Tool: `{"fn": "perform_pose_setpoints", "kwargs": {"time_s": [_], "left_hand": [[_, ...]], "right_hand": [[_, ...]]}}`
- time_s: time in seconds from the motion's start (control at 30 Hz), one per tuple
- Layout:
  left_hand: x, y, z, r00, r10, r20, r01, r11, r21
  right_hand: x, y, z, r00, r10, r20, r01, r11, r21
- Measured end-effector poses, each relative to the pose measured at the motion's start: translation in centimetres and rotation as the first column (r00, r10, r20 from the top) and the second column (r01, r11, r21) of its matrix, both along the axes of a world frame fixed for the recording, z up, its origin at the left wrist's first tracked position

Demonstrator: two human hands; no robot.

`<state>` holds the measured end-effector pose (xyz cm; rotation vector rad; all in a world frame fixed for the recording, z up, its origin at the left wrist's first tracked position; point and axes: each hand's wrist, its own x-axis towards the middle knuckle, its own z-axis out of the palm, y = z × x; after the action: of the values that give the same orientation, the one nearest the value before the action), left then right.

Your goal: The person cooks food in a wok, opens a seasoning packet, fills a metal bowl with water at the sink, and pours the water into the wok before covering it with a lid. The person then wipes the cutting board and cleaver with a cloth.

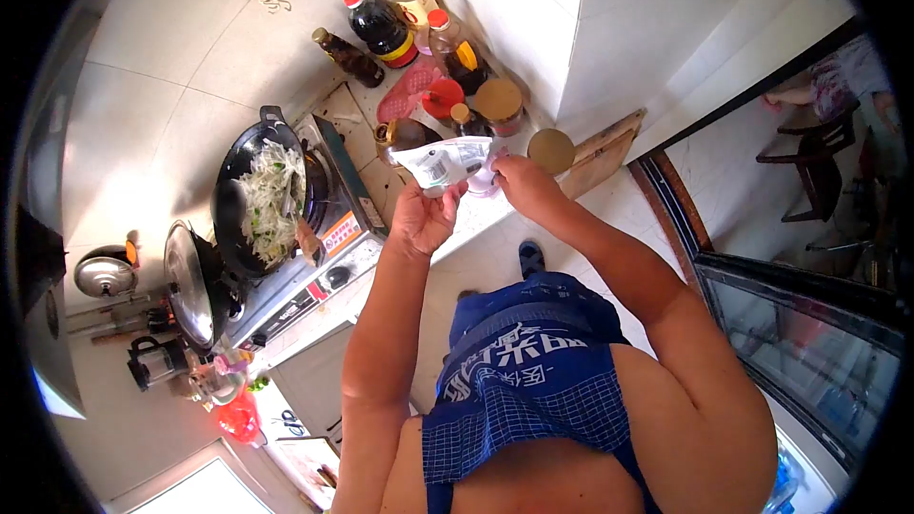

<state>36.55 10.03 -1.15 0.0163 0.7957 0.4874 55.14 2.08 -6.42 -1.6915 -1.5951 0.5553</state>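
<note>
On the left, a wok (245,148) of food (271,205) sits on the stove (335,157), likely for heat. Far back, bottles (381,30) stand by the wall, perhaps to be close but out of the way. The left hand's (423,219) fingers are clamped on the near side of the bag (446,162), above the bench (466,219). The right hand's (526,187) fingers look pinched on its right end, maybe to keep it steady.

Bright light, dark fisheye-curved edges.
</note>
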Motion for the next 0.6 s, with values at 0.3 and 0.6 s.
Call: {"fn": "perform_pose_setpoints", "kwargs": {"time_s": [0.3,0.6], "left_hand": [[-0.6,-0.2,-0.6,1.0,0.012,0.028,-0.012,1.0,-0.016],[-0.4,-0.5,-0.5,1.0,-0.017,0.01,0.017,1.0,0.014]], "right_hand": [[0.3,-0.5,1.4,0.995,0.017,-0.1,-0.011,0.998,0.058],[0.4,-0.4,1.2,0.984,0.034,-0.176,-0.003,0.984,0.178]]}}
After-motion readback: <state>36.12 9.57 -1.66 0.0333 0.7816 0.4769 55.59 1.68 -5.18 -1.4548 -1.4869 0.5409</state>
